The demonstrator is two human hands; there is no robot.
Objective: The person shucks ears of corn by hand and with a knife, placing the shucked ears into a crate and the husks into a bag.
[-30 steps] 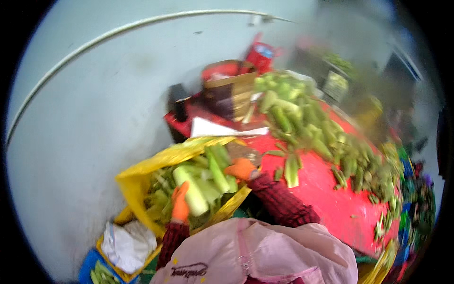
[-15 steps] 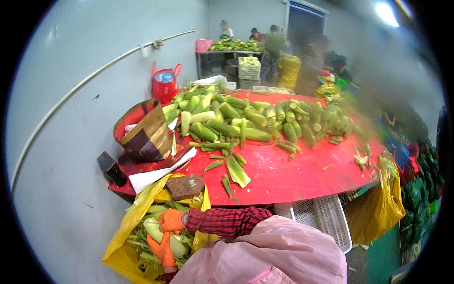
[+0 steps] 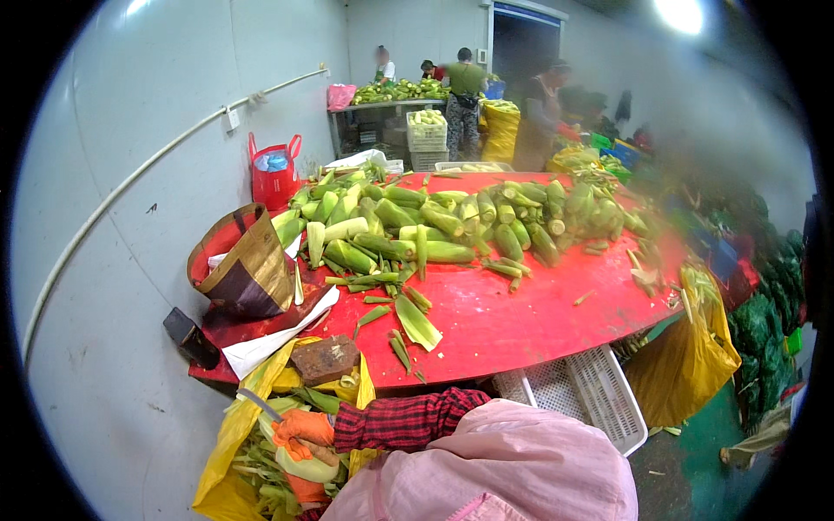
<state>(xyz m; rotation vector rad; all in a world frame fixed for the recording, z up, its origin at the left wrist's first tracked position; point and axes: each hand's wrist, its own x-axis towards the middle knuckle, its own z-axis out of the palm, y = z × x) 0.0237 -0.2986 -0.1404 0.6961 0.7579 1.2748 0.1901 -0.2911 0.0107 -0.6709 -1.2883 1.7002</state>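
Note:
Over an open yellow bag point(image 3: 213, 495) at the lower left, both my hands wear orange gloves. My right hand point(image 3: 302, 428), with a red-and-black plaid sleeve behind it, is closed round a knife point(image 3: 258, 403); its grey, slightly curved blade points up and left. Below it my left hand point(image 3: 306, 489) grips a pale, partly husked corn cob point(image 3: 311, 469), much of it covered by the gloves. Green husks point(image 3: 256, 473) fill the bag under them. A brown brick point(image 3: 326, 359) weighs the bag's edge down on the red table point(image 3: 521, 321).
Unhusked corn point(image 3: 434, 217) is heaped across the table. A brown-and-gold bag point(image 3: 252, 265), a red tote point(image 3: 274, 178) and a black object point(image 3: 191, 339) stand left, near the wall. White crates point(image 3: 604, 395) sit under the front edge; another yellow bag point(image 3: 691, 343) hangs right. People work beyond.
The cob has turned and sits lower between my hands. A knife blade now shows at my right hand, where none was visible before. The view has shifted slightly.

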